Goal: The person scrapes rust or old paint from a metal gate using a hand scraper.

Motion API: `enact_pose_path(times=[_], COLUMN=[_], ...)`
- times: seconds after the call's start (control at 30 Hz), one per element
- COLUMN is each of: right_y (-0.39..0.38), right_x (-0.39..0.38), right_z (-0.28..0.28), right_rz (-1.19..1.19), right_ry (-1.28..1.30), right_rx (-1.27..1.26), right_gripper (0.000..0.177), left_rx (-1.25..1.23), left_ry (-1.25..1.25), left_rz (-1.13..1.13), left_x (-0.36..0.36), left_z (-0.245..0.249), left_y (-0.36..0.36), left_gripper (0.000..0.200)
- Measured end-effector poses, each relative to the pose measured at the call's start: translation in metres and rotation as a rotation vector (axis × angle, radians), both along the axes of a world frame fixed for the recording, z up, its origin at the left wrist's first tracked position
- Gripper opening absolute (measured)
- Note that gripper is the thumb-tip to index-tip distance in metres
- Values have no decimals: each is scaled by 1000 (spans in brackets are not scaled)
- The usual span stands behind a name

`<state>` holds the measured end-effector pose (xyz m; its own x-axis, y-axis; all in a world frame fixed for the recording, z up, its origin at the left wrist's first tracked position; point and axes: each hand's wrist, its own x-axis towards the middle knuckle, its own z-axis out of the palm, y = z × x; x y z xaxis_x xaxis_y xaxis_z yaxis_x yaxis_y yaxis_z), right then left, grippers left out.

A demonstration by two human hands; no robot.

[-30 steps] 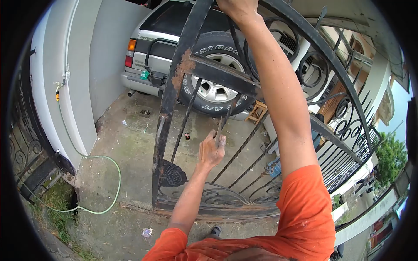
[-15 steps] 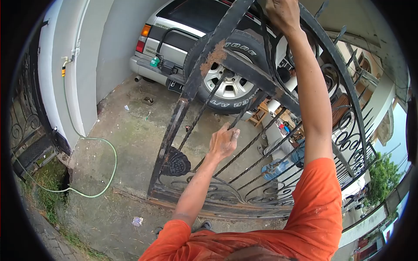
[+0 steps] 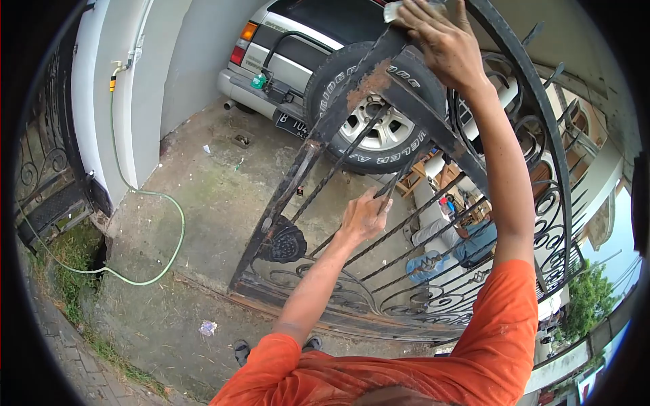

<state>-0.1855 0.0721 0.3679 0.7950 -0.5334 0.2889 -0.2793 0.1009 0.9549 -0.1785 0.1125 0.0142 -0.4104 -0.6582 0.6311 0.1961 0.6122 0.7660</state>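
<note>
My left hand [image 3: 364, 215] is wrapped round a twisted vertical bar [image 3: 393, 184] of the black metal gate [image 3: 323, 135], below its cross rail. High up, my right hand [image 3: 443, 51] lies over the top of the gate's frame, its fingers pressing a pale, flat piece [image 3: 394, 11] against the metal; what the piece is I cannot make out. Rusty brown patches [image 3: 369, 88] show where the upright meets the cross rail [image 3: 433, 122]. Scrolls and a dark round ornament [image 3: 283, 242] fill the gate's lower part.
Behind the gate stands a vehicle [image 3: 271, 74] with a spare wheel [image 3: 374, 128]. A green hose [image 3: 181, 223] runs from a wall tap across the ground at left. Beyond the bars, a seated person in blue [image 3: 474, 243] is beside a blue water bottle [image 3: 426, 267].
My right hand has moved down and its fingers have stretched out, bringing the pale piece into view. My left hand stays on its bar. The view has shifted slightly.
</note>
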Motion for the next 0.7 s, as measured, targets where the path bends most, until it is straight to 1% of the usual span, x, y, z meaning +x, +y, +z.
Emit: enact_pose_path(times=[0.03, 0.07, 0.1, 0.13, 0.17, 0.2, 0.27, 0.3, 0.33, 0.4, 0.43, 0.47, 0.53, 0.57, 0.6, 0.67, 0.7], right_y=[0, 0, 5, 10, 15, 18, 13, 12, 12, 12, 15, 14, 16, 14, 14, 20, 16], right_x=[-9, -7, 0, 4, 2, 3, 6, 0, -2, -7, -4, -6, -15, -13, -17, -9, -6], right_z=[2, -21, -56, -80, -91, -84, -53, -51, -67, -101, -92, -81, -58, -76, -91, -87, -67], right_rz=[48, 54, 40, 19, -14, -21, 18, 36, 38, 45, 28, 36, 29, 74, 12, -27, 6], right_ry=[-315, -316, -113, 97, 88, 76, -17, -57, -61, 19, 40, 17, -98, -175, -52, 40, 7], right_rx=[71, 86, 282, 469, 591, 589, 120, 19, 24, 560, 555, 321, -45, 62, 314, 438, 294], right_gripper=[41, 41, 41, 41, 41, 41, 43, 46, 46, 48, 49, 48, 49, 48, 47, 44, 44], left_rx=[18, 28, 24, 21, 14, 7, 6, 26, 40, 13, -3, -5, 23, 29, 7, -31, -12], left_ry=[-1, -11, -18, -12, 8, 25, 23, -22, -69, -17, 25, 24, 16, 21, 39, 61, 56], left_rz=[2, -50, -95, -84, -60, -40, -24, -69, -108, -50, -17, -31, -70, -56, -26, -8, -30], left_x=[1, 2, 4, 2, 0, -1, 3, 6, 8, 2, -1, -2, 2, 1, -2, -4, -4], left_z=[-1, -2, 1, 4, 2, -2, 2, 4, 5, 2, -2, -2, 0, -2, -5, -4, -4], left_y=[2, 3, -3, -7, -5, -1, -3, -1, -2, -6, -1, 1, -1, -2, -3, -3, -4], left_gripper=[41, 42, 44, 44, 44, 45, 47, 47, 47, 47, 47, 47, 46, 46, 46, 45, 45])
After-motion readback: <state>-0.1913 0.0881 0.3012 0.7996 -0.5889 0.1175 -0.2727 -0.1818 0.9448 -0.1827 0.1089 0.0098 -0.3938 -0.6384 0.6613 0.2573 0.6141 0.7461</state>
